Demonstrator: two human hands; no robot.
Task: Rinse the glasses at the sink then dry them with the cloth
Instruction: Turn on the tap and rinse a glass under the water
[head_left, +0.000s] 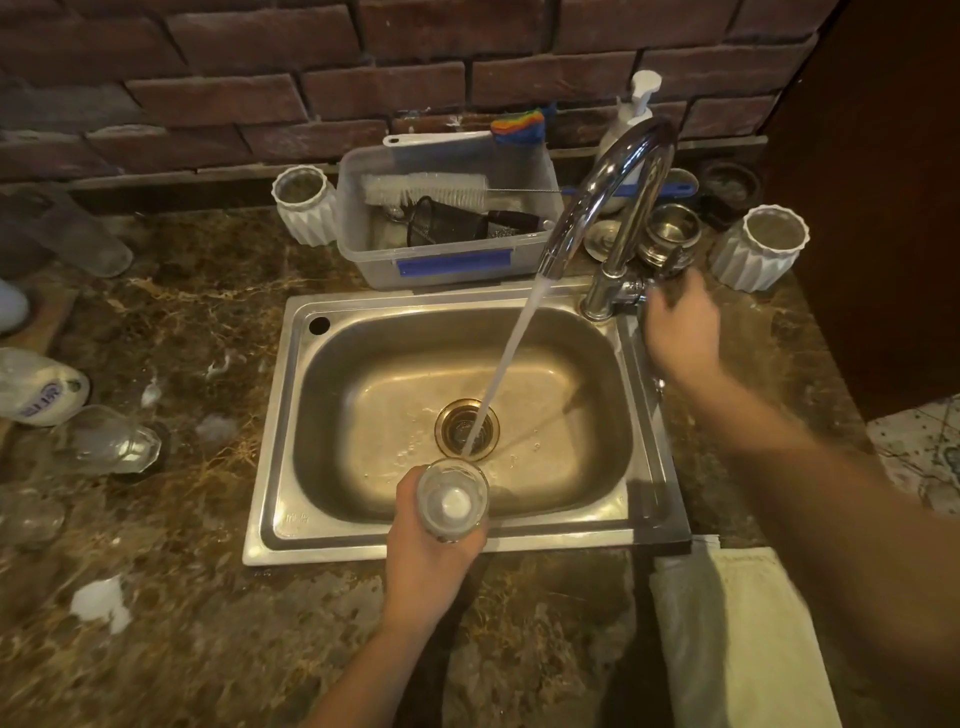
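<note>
Head view: glass (453, 500) in left hand (431, 561)

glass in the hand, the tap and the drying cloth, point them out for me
glass (453, 501), head view, on its open mouth, seen from above
tap (613, 171), head view, on the curved chrome neck
cloth (737, 639), head view, on the pale fabric's middle

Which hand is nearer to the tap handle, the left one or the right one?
The right. The right hand is at the tap handle beside the faucet base. The left hand is far from it, holding a glass over the sink's near edge.
</note>
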